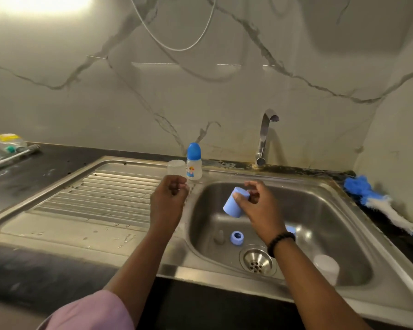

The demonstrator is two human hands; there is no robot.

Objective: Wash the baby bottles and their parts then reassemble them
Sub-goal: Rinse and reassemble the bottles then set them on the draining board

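Note:
Over the sink basin (pixel 320 206) my right hand (pixel 258 206) grips a light blue bottle cap (pixel 234 207), tilted. My left hand (pixel 169 198) hovers over the drainboard edge with its fingers curled; nothing shows in them. Just beyond it a translucent cup-shaped part (pixel 176 166) stands beside an assembled baby bottle (pixel 194 164) with a blue cap. On the basin floor lie a blue collar ring (pixel 237 238), a clear teat (pixel 219 236) and, at the right, a translucent bottle body (pixel 326 267). Another blue piece (pixel 291 228) peeks out behind my right wrist.
The faucet (pixel 265 136) stands behind the basin, with no water running. The drain (pixel 256 262) is near the basin's front. A blue and white bottle brush (pixel 379 203) lies on the right counter. Plastic packaging and a brush (pixel 10 148) sit at the far left.

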